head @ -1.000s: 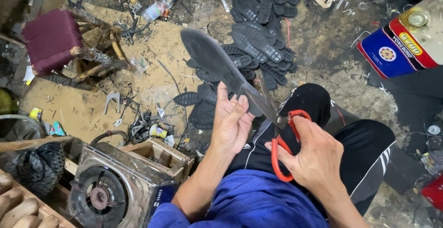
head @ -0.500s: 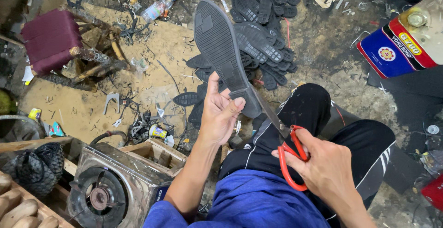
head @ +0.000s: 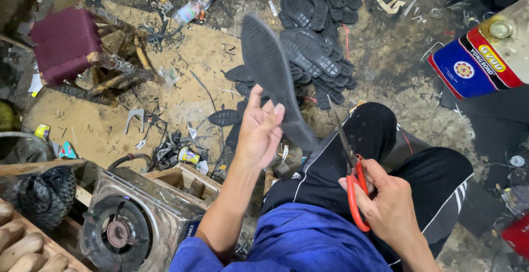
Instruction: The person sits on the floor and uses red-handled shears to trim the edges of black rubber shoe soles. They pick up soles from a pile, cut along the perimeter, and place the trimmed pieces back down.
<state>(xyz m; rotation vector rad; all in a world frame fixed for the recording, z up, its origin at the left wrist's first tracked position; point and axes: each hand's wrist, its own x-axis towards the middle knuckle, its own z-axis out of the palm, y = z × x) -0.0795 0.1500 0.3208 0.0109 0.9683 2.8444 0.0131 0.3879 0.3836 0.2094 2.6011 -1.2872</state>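
Head view: scissors [head: 352,186] blades against dark trousers

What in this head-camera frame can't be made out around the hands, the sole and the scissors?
- Right hand: its palm side, turned away from the head view.
- Scissors: blades look nearly shut, but the tips blur against the dark trousers.
- Dark shoe sole: where the left hand grips it is covered by the fingers.
- Glue can: cut off by the right edge.
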